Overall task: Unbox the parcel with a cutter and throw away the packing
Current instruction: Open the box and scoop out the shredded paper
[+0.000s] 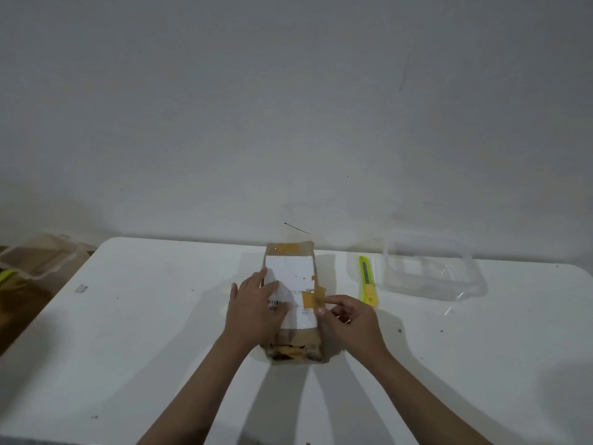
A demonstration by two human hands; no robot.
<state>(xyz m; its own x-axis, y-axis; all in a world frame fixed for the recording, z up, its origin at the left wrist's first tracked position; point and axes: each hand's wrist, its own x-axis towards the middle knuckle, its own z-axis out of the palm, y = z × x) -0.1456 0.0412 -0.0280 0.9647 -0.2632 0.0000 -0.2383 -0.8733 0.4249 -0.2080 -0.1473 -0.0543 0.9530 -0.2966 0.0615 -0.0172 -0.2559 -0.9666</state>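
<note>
While my left hand lies open and flat on the white label of the parcel, which sits mid-table against the wall, my right hand has its grip pinched on a strip of brown tape at the parcel's right edge. The yellow-green cutter lies untouched on the white table just right of the parcel, beside a clear plastic container.

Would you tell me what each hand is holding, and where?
Left hand presses flat on the parcel label; right hand pinches the brown tape at its edge.
</note>
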